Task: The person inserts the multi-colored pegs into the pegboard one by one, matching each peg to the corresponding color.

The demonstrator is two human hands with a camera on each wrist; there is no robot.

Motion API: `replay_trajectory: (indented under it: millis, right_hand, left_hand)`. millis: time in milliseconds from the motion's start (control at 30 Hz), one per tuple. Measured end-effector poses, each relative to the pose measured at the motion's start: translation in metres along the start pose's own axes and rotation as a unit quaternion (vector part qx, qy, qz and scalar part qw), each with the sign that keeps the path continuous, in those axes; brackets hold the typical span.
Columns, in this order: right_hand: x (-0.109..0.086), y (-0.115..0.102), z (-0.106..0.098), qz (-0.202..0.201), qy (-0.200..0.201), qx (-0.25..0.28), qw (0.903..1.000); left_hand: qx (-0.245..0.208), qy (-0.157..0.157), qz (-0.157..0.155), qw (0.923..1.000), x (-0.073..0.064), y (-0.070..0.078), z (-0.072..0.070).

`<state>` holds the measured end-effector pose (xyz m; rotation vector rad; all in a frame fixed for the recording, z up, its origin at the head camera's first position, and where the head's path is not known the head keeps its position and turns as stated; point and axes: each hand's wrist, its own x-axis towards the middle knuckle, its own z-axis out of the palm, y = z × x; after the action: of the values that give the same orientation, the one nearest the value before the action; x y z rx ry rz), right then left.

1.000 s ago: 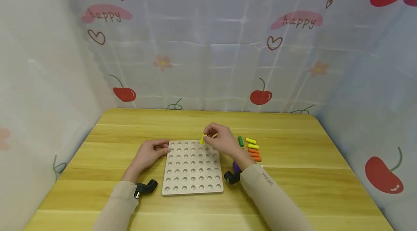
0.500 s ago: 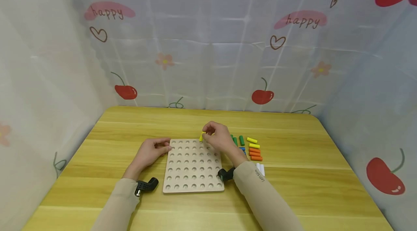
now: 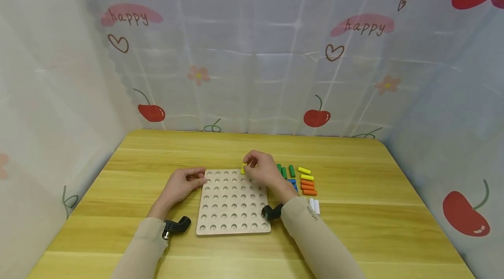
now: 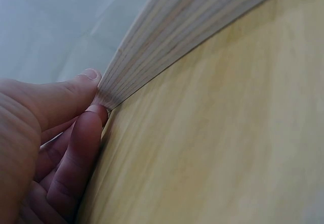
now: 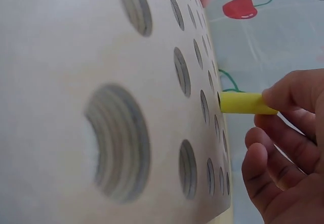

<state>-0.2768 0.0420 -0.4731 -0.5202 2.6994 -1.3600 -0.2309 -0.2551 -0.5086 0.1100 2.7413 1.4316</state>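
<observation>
A pale wooden pegboard [image 3: 230, 202] with rows of round holes lies flat on the table. My left hand [image 3: 182, 188] grips its far left corner; in the left wrist view the thumb [image 4: 83, 82] lies at the top edge and the fingers are bent against the side. At the board's far row my right hand [image 3: 263, 169] pinches a yellow peg [image 5: 243, 103] between thumb and index finger. The peg stands nearly upright, its lower end right at a hole. My other right fingers are loosely curled beside the board's edge.
Right of the board lie loose pegs: green [image 3: 292, 171], yellow [image 3: 304, 170], orange [image 3: 309, 187], blue [image 3: 292, 181] and white [image 3: 314, 206], partly behind my right forearm. A patterned curtain [image 3: 252, 73] surrounds the wooden table [image 3: 354, 183] at the back and sides.
The right wrist and forearm have swung left, uncovering blue, white and more green pegs. The yellow peg stays at the same far-row spot. My left hand keeps its grip.
</observation>
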Motion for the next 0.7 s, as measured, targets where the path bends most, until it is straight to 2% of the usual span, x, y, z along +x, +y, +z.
replay_trajectory:
  millis: [267, 700]
  right_hand:
    - [-0.0004, 0.0025, 0.0062, -0.021, -0.02, -0.035, 0.9989]
    - [-0.001, 0.0011, 0.0063, -0.021, -0.025, -0.031, 0.999]
  left_hand:
    - [-0.002, 0.0, -0.004, 1.0, 0.0002, 0.0008, 0.0004]
    - [-0.002, 0.002, -0.003, 1.0, 0.0, 0.0009, 0.0007]
